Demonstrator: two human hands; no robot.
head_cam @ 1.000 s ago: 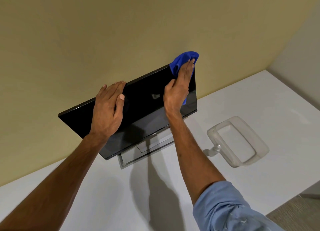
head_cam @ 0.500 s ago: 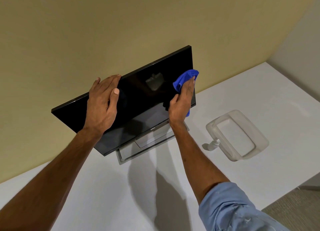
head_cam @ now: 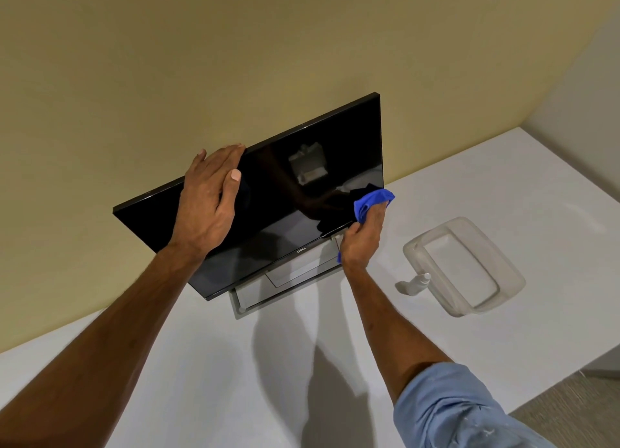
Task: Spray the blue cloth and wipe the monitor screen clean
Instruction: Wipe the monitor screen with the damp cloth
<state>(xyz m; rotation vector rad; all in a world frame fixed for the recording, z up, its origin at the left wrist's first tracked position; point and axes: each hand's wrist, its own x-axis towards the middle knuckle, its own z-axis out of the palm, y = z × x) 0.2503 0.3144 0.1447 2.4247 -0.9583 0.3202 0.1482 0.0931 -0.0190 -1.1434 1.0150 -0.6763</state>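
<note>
Left hand (head_cam: 209,209) lying flat, fingers spread, over the glossy black flat monitor's (head_cam: 302,192) top edge; right hand (head_cam: 364,236) pressing the bunched blue cloth (head_cam: 370,202), clutched in its fingers, against the monitor's lower right corner.

clear tray (head_cam: 503,273), white desk (head_cam: 503,186), beige wall (head_cam: 201,61)

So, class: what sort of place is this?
Probably an office or study: a Dell monitor stands on a plain white desk against a bare beige wall.

Blue cloth (head_cam: 372,202); black monitor (head_cam: 285,192); white desk (head_cam: 469,186); yellow wall (head_cam: 235,61).
</note>
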